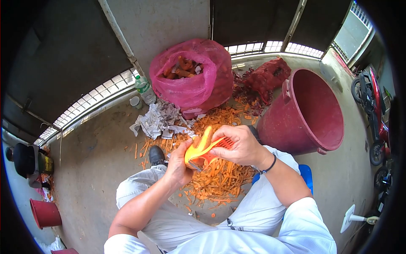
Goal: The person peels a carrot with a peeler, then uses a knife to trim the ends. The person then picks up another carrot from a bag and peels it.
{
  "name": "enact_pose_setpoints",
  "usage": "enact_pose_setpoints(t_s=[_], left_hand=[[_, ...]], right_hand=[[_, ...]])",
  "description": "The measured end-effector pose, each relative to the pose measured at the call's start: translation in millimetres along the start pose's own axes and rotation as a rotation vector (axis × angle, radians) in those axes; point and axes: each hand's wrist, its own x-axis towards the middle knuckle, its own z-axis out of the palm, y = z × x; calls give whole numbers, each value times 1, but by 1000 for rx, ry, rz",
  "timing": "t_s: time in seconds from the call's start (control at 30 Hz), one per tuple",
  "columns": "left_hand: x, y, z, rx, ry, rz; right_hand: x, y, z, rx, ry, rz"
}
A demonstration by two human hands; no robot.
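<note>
In front of my knees, my left hand (179, 164) is closed around a peeled yellow-orange root (204, 139), its smooth tip pointing up. My right hand (240, 146) pinches a thin orange plastic piece with rows of slots (227, 143), which overlaps the root in this view. I cannot tell whether the slotted piece has a blade. Below both hands, a heap of orange peelings (220, 180) covers the floor between my legs.
Ahead stands a pink mesh sack (222, 63) of unpeeled roots. Beside it are crumpled paper (154, 120), a plastic bottle (145, 89) and a red net bag (268, 78). A large maroon bin (279, 122) leans at right. Motorbikes (372, 106) line the far right.
</note>
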Motion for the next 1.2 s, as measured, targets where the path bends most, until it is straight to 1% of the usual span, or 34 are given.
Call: enact_pose_setpoints(t_s=[0.03,0.07,0.1,0.13,0.2,0.23,0.27,0.3,0.33,0.37,0.4,0.47,0.53,0.57,0.6,0.63,0.67,0.7,0.73,0.87,0.93,1.07,1.13,1.17,1.2], left_hand=[[1,-1,-2,7,-29,35],[1,-2,-5,6,-29,34],[-3,1,-2,20,-38,46],[-6,4,2,32,-48,60],[-16,9,13,23,-41,72],[-19,10,16,16,-36,82],[-19,10,12,16,-38,82],[-19,10,4,70,-90,60],[-19,9,-2,126,-143,37],[-18,8,-5,170,-168,35],[-17,8,-3,175,-172,33],[-15,7,2,181,-66,-19],[-4,4,-6,145,-11,-46],[0,4,-12,48,-106,-104],[2,5,-15,-44,-205,-163],[2,6,-9,-7,-128,-172],[1,5,-5,-2,-127,-172],[-1,5,-1,-16,-59,-164],[-2,4,2,-30,8,-155],[-4,1,4,-36,6,-166],[-3,0,0,-52,-84,-141],[-9,-1,7,29,-44,-110],[-10,-3,3,80,-102,-39],[-12,0,0,81,-103,-40],[-15,5,-5,65,-196,-86]], right_hand=[[0,1,-1,-2,1,2],[-1,2,-2,69,-1,47],[-1,3,-3,140,-2,92],[-1,4,-4,140,-3,92],[-2,8,-10,243,32,136],[-1,10,-24,166,64,227],[1,16,-36,187,160,214],[3,28,-50,62,265,199],[6,38,-71,-393,349,175],[4,63,-87,-502,434,200],[6,66,-95,-376,510,281],[1,71,-99,-362,582,249],[2,55,-76,-124,499,169],[-1,38,-62,56,381,204],[-4,28,-50,35,237,184],[-5,18,-41,96,85,233],[-5,13,-30,32,18,134],[-3,7,-21,25,1,67],[-1,3,-15,16,-15,0],[-1,2,-4,2,7,2],[-1,3,-3,-7,11,-5],[-1,9,-7,-20,-9,32],[-1,19,-21,-25,45,77],[0,27,-35,43,115,205],[3,25,-54,-88,223,202]])
